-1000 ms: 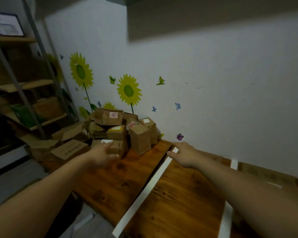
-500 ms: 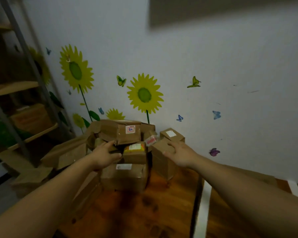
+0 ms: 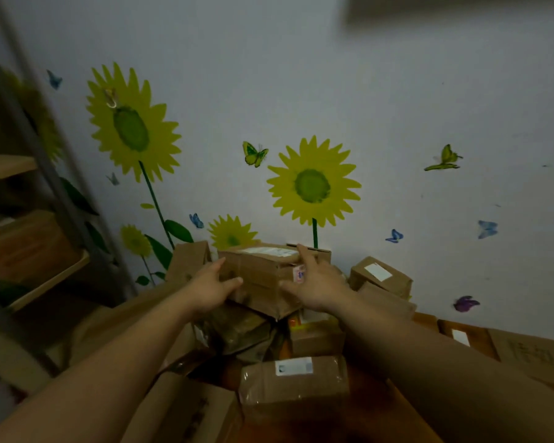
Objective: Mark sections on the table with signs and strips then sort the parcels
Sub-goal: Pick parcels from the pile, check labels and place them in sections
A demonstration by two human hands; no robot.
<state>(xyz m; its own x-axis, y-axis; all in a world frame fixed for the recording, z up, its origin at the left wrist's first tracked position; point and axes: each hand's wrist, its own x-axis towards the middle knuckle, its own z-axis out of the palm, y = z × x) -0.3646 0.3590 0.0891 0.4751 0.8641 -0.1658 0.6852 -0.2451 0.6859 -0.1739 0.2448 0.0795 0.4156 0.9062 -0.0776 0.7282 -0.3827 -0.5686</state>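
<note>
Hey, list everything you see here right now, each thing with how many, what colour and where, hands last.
Brown cardboard parcel with white label: one, brown, top of the pile, between both hands.
Other brown cardboard parcels: roughly ten, overlapping, brown, heaped on the table against the wall.
Wooden table: one, orange-brown, under the pile.
Sunflower wall stickers: at least four, yellow and green, wall behind the pile.
Butterfly wall stickers: about eight; green, blue, purple; scattered over the wall.
Metal shelf rack with wooden boards: one, grey and pale wood, left edge.
Left hand: on the top parcel's left end.
Right hand: on its right end, fingers over the top.
</note>
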